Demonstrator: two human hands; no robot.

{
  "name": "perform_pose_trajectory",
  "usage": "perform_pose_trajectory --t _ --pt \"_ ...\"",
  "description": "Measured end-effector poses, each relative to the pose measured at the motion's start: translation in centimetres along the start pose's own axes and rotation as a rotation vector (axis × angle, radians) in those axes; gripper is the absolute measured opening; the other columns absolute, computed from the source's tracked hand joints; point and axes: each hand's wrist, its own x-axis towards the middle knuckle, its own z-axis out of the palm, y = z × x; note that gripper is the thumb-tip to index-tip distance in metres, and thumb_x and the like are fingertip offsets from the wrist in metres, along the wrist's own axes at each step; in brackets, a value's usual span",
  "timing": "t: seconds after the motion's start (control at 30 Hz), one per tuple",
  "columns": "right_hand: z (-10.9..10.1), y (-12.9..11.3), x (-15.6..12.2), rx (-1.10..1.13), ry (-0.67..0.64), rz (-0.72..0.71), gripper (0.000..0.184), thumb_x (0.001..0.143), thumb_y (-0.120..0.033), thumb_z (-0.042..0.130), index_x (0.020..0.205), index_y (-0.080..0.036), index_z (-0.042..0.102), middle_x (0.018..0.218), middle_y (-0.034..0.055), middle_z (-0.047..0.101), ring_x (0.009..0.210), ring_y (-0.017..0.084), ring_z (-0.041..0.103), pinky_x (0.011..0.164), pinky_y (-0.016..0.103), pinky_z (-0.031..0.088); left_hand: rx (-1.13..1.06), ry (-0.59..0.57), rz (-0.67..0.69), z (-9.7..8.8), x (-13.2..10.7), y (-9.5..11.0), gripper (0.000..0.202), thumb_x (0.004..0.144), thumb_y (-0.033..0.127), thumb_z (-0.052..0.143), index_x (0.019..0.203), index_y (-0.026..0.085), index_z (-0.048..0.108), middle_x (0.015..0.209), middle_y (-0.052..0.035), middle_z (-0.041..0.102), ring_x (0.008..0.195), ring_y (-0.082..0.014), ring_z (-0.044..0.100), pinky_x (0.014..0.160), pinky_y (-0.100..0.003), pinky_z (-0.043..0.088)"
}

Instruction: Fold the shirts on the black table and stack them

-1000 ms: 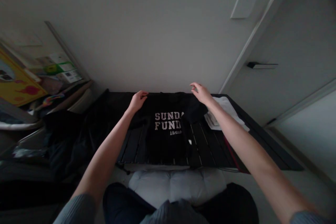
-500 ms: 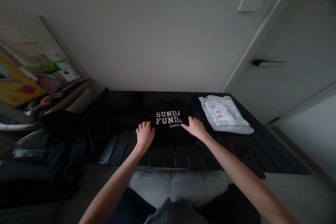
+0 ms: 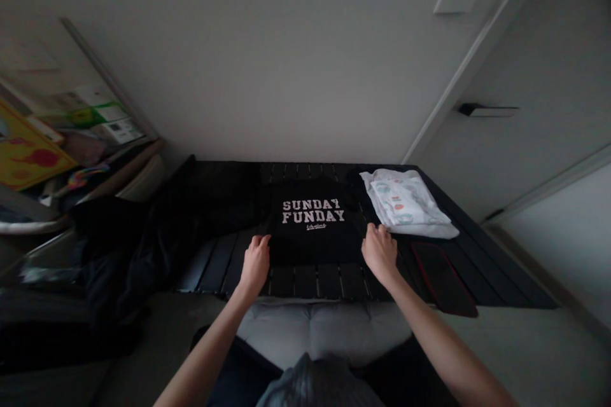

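A black T-shirt (image 3: 315, 245) with white "SUNDAY FUNDAY" lettering lies flat on a dark slatted table (image 3: 329, 283). At its left edge, near the lower corner, my left hand (image 3: 256, 262) is closed with the fingers pinching the cloth. My right hand (image 3: 380, 251) is likewise closed on the shirt's right edge, its fingers curled under. Both sides of the print show in full between the hands. How much cloth each hand holds is hidden in the dark.
Folded white clothes (image 3: 408, 203) sit at the right, just beyond my right hand. A red-edged phone or tablet (image 3: 443, 278) lies nearer me. Dark clothing (image 3: 143, 248) is heaped at the left. A grey cushion (image 3: 324, 327) is at the table's front.
My right hand has moved off the print to the right and nearer me, uncovering the last letters. My left hand has shifted slightly nearer me and left.
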Motion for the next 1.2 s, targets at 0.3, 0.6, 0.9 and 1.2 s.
perform_pose_trajectory --t 0.3,0.6,0.9,1.2 --pt "-0.9 -8.5 -2.5 0.369 0.16 -0.38 0.026 0.087 -0.021 0.048 0.111 -0.018 0.059 0.115 0.0132 0.056 0.115 0.03 0.043 0.095 0.044 0.037 0.056 0.212 -0.071 -2.4 4.3 0.6 0.038 0.089 0.02 0.044 0.125 0.017 0.054 0.121 -0.0133 0.057 0.11 -0.0284 0.053 0.089 -0.041 0.046" --pt "0.2 -18.2 -8.5 0.5 -0.012 -0.567 0.036 0.079 -0.039 0.066 0.109 -0.021 0.059 0.108 0.0123 0.061 0.113 0.033 0.046 0.094 0.051 0.039 0.101 0.163 -0.181 -2.9 13.4 -0.1 0.05 0.089 0.031 0.049 0.134 0.012 0.04 0.119 -0.0202 0.061 0.115 -0.0351 0.051 0.09 -0.048 0.042" --pt "1.1 -19.7 -8.2 0.483 -0.026 -0.469 0.012 0.087 -0.018 0.05 0.091 -0.023 0.06 0.094 0.0089 0.063 0.105 0.03 0.051 0.09 0.047 0.042 -0.084 0.196 -0.134 -2.3 15.8 -0.3 0.05 0.086 0.017 0.047 0.135 0.014 0.037 0.117 -0.0191 0.062 0.103 -0.0293 0.063 0.082 -0.037 0.048" --pt "0.4 -16.2 -7.6 0.882 0.274 -0.118 0.02 0.087 -0.02 0.045 0.105 -0.021 0.054 0.094 0.0111 0.059 0.09 0.027 0.054 0.08 0.041 0.046 -0.543 0.371 0.091 -2.6 19.7 7.0 0.05 0.082 0.017 0.057 0.129 0.013 0.039 0.102 -0.0111 0.064 0.095 -0.0198 0.064 0.085 -0.031 0.049"
